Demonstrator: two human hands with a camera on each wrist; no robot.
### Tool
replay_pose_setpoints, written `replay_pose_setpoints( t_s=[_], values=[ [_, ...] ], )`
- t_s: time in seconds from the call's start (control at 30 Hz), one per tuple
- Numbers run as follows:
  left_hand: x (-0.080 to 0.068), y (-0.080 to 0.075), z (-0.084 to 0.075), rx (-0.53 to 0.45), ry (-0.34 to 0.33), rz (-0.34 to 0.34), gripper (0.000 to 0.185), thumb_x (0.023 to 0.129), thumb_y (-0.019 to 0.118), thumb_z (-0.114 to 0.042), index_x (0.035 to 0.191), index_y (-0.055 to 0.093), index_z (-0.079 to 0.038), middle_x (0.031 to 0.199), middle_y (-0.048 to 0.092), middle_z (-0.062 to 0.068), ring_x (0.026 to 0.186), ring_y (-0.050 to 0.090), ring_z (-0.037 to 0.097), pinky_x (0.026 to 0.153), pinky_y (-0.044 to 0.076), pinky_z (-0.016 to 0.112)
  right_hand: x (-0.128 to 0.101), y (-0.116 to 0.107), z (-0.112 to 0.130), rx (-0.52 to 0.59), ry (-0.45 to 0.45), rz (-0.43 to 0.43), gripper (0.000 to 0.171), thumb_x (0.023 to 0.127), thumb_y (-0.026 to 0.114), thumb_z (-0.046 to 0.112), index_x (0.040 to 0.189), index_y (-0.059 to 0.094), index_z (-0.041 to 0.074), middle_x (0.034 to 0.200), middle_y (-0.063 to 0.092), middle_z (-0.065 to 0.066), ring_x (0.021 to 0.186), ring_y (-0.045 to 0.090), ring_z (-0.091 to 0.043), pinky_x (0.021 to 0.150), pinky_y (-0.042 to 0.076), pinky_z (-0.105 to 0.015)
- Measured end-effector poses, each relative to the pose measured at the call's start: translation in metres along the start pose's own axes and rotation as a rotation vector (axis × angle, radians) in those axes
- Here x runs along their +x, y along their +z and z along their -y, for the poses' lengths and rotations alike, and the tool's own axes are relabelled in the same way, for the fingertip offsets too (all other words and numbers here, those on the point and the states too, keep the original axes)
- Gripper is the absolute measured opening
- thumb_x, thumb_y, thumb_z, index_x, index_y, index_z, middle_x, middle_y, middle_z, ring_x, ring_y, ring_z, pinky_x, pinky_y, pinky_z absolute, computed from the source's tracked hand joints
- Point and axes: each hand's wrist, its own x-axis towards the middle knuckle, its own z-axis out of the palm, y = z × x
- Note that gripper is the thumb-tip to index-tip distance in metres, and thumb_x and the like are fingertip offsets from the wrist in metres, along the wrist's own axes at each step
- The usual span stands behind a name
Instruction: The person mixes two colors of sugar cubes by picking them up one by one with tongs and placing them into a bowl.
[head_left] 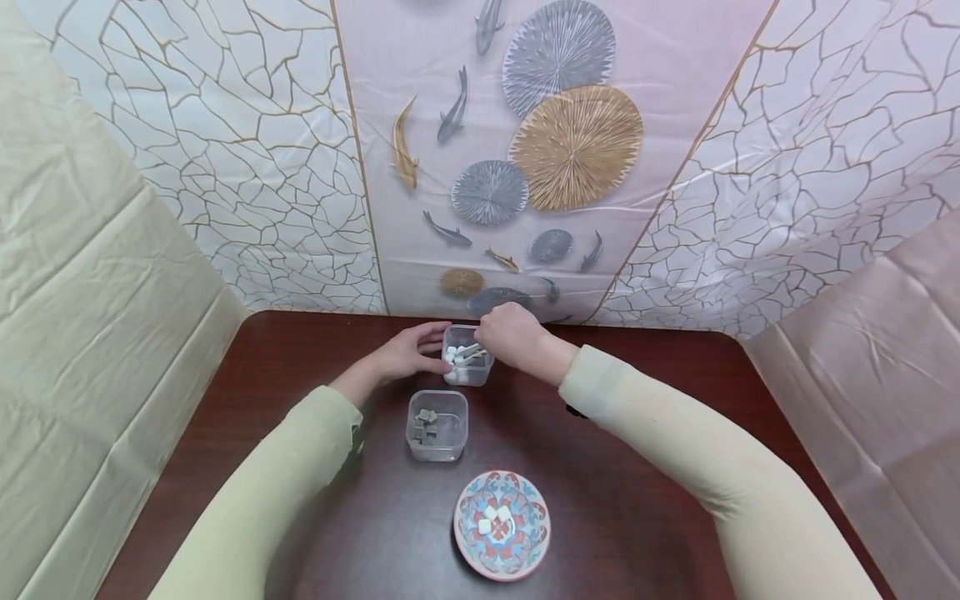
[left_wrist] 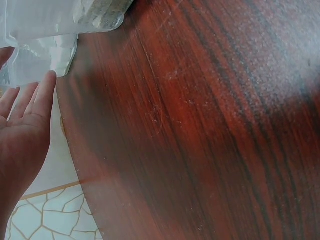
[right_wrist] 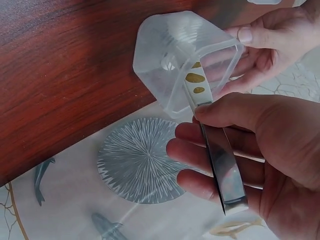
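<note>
A clear plastic container [head_left: 468, 372] of white cubes stands at the far middle of the dark wooden table [head_left: 637, 500]. My left hand [head_left: 411, 353] grips its left side, thumb on the rim; the right wrist view shows that hand [right_wrist: 265, 45] against the container [right_wrist: 170, 60]. My right hand [head_left: 507, 335] pinches metal tongs [head_left: 469, 352] whose tips reach down into the container. Seen from the right wrist, the tongs [right_wrist: 222, 165] run from my right hand [right_wrist: 210, 130] into the box. From the left wrist, my left hand [left_wrist: 27, 120] lies beside the container [left_wrist: 42, 55].
A second clear container [head_left: 437, 426] with grey cubes sits nearer me. A patterned bowl [head_left: 501, 525] holding a few white cubes stands near the front edge. Printed sheets hang behind and to both sides of the table.
</note>
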Motion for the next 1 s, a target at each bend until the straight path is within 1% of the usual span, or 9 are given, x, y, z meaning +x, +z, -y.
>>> replay_pose_setpoints(
  t_s=[0.17,0.37,0.67,0.83,1.0],
  values=[
    [0.000,0.000,-0.001,-0.002,0.005,0.006,0.082,0.095,0.079,-0.001,0.164,0.036,0.000,0.161,0.047,0.027,0.150,0.047,0.040,0.123,0.043,0.049,-0.004,-0.001,-0.003,0.021,0.019,-0.069,0.019,0.098,0.072,0.003,0.086,0.081,0.015,0.084,0.077,-0.003,0.071,0.072,-0.022,0.064,0.065,-0.039],
    [0.000,-0.001,-0.001,-0.006,0.006,0.006,0.082,0.095,0.079,-0.002,0.164,0.036,0.000,0.162,0.046,0.027,0.150,0.047,0.039,0.124,0.042,0.048,-0.008,-0.002,-0.007,0.036,0.032,-0.100,0.019,0.097,0.072,0.003,0.087,0.081,0.016,0.087,0.077,-0.004,0.074,0.073,-0.025,0.066,0.065,-0.042],
    [0.002,0.000,0.002,-0.009,0.000,0.003,0.082,0.094,0.079,-0.001,0.164,0.036,0.000,0.162,0.047,0.026,0.150,0.047,0.039,0.124,0.042,0.047,-0.002,0.010,-0.005,0.030,0.049,-0.088,0.018,0.096,0.072,0.003,0.087,0.082,0.015,0.087,0.077,-0.003,0.073,0.073,-0.024,0.064,0.065,-0.040],
    [0.003,0.000,0.002,-0.004,-0.002,0.003,0.082,0.095,0.079,-0.002,0.164,0.036,-0.001,0.162,0.046,0.025,0.150,0.047,0.039,0.124,0.042,0.048,0.001,0.012,-0.005,0.044,0.050,-0.050,0.016,0.097,0.072,0.004,0.089,0.081,0.015,0.089,0.078,-0.004,0.075,0.074,-0.025,0.066,0.065,-0.042],
    [0.003,-0.001,0.001,-0.004,-0.002,0.008,0.082,0.095,0.079,-0.002,0.164,0.036,-0.001,0.163,0.046,0.025,0.151,0.046,0.039,0.124,0.042,0.048,0.003,0.015,-0.005,0.056,0.049,-0.051,0.016,0.097,0.071,0.004,0.089,0.081,0.014,0.089,0.078,-0.005,0.077,0.074,-0.026,0.067,0.066,-0.043]
  ],
)
